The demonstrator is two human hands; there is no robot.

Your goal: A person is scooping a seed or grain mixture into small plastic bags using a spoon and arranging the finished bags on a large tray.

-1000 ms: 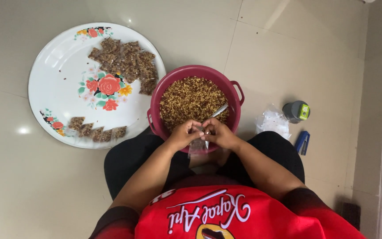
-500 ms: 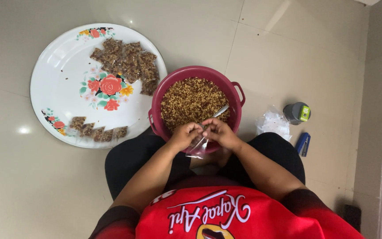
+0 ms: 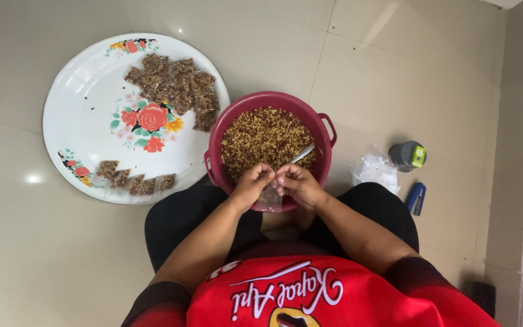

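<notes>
A maroon basin [image 3: 328, 130] full of a brown crumbly mix [image 3: 261, 136] stands on the floor between my knees. Over its near rim my left hand [image 3: 250, 183] and my right hand [image 3: 298, 183] meet, both pinching the top of a small clear plastic bag [image 3: 271, 195] that hangs between them. A spoon [image 3: 302, 154] sticks out of the mix just beyond my right hand.
A big white tray [image 3: 77, 112] with flower prints lies at the left, holding several filled small bags [image 3: 174, 88] and a row of them [image 3: 133, 181]. At the right lie a stack of clear bags [image 3: 373, 168], a grey cylinder [image 3: 407, 155] and a blue stapler [image 3: 416, 198].
The little bag hung lower and looser half a second ago; now it is drawn up closer under my fingers. My hands stayed over the basin's near rim.
</notes>
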